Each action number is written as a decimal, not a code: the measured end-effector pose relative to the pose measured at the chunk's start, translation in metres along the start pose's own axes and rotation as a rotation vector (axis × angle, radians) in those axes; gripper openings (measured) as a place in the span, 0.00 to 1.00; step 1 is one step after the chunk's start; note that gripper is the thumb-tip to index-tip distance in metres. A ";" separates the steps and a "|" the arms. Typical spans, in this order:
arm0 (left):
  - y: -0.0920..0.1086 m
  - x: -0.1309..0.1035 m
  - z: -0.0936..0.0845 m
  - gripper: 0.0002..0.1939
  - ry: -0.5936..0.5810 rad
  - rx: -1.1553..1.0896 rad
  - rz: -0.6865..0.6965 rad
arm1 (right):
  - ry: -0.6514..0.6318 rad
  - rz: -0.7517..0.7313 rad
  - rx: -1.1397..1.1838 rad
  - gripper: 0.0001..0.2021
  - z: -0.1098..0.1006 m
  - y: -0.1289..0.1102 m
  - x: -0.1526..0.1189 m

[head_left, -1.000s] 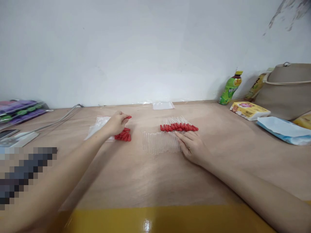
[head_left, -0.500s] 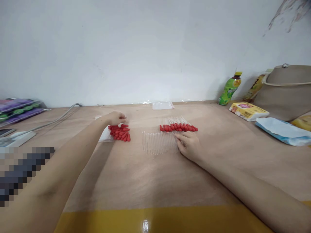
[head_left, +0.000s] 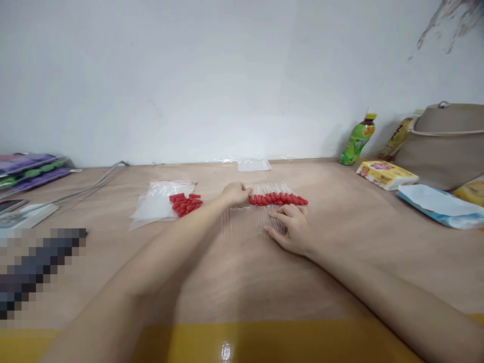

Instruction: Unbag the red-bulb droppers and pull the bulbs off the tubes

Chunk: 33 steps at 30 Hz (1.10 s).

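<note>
My left hand (head_left: pixel 236 194) is closed, with its fingertips at the left end of a row of red dropper bulbs (head_left: pixel 280 198). What it pinches, if anything, is hidden. Thin clear tubes (head_left: pixel 270 188) extend from those bulbs toward the wall. Nearer to me lies a line of bare clear tubes (head_left: pixel 242 222), side by side on the table. My right hand (head_left: pixel 295 229) rests at their right end, thumb and forefinger apart. Left of my left hand, a loose pile of red bulbs (head_left: pixel 184 204) sits on and beside clear plastic bags (head_left: pixel 149 206).
A small plastic bag (head_left: pixel 254 165) lies by the wall. On the right stand a green bottle (head_left: pixel 357 140), a tissue pack (head_left: pixel 387 174), a blue-and-white packet (head_left: pixel 438 204) and a grey bag (head_left: pixel 446 146). A cable (head_left: pixel 93 182) and purple-green packages (head_left: pixel 34 169) are at left.
My left hand has moved right, from the pile of red bulbs to the left end of the row. My right thumb and forefinger have spread apart over the clear tubes.
</note>
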<state>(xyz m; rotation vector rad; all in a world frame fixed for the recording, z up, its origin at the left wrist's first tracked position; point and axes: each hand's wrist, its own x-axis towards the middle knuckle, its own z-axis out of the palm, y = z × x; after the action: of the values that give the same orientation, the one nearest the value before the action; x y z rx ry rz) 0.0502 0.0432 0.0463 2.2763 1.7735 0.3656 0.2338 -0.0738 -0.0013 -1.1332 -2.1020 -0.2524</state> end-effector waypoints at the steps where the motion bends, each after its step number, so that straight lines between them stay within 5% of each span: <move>1: 0.005 0.001 0.002 0.20 -0.013 0.006 -0.030 | 0.018 0.006 -0.002 0.13 -0.001 0.001 0.000; 8: 0.022 0.006 0.006 0.15 -0.085 0.051 -0.232 | 0.117 0.244 0.063 0.10 -0.016 0.030 -0.001; 18: 0.006 0.002 -0.010 0.15 -0.126 -0.045 -0.236 | -0.157 0.557 -0.131 0.04 -0.023 0.052 -0.008; 25: -0.012 -0.046 -0.029 0.13 0.121 -0.093 -0.060 | -0.157 0.576 -0.008 0.08 -0.018 0.049 -0.007; 33: -0.030 -0.112 -0.012 0.10 0.273 -0.286 0.156 | -0.071 0.481 0.152 0.04 -0.005 0.041 -0.003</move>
<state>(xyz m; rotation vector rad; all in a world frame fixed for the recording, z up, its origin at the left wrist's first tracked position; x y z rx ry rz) -0.0078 -0.0581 0.0415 2.2433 1.5377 0.9348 0.2694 -0.0539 -0.0058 -1.5234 -1.8032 0.1743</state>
